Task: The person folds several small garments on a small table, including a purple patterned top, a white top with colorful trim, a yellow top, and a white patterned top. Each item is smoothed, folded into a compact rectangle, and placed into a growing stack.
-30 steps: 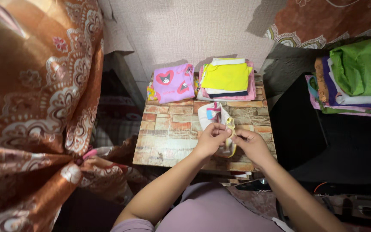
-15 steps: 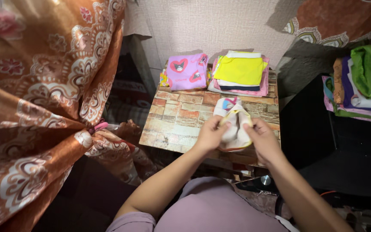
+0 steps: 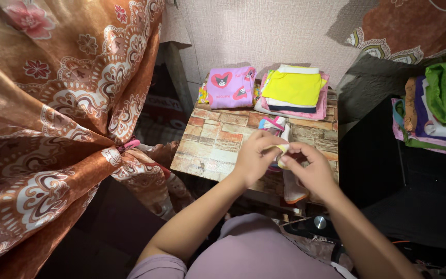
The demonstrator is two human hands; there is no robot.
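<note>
Nearest the camera we note a lilac garment (image 3: 254, 253) on the wearer's lap and both bare forearms reaching forward from it.

The left hand (image 3: 254, 157) and right hand (image 3: 311, 168) meet over the near right part of the table (image 3: 207, 150). Both are closed in a pinch on one small white cloth (image 3: 292, 186) with yellow trim. The left thumb and fingers grip the yellow edge, and the right fingertips grip it just beside them, so that the two hands almost touch. The cloth hangs down from the pinch past the table's near edge. A further part of it, with pink and blue print, lies on the tabletop just beyond the hands. We cannot tell what kind of garment it is.

The table has a brick-pattern top. At its far edge, against the wall (image 3: 264, 31), we record two folded piles side by side. On the left is a purple piece (image 3: 229, 87) with red heart prints. On the right is a stack (image 3: 292, 93) topped by a yellow piece, with white, dark and pink layers below it.

To the left hangs an orange patterned curtain (image 3: 52, 113), gathered by a pink clip (image 3: 130, 144). To the right, well apart from the hands, a second pile (image 3: 434, 113) of folded cloth, green on top, sits on a dark surface (image 3: 388, 170).
</note>
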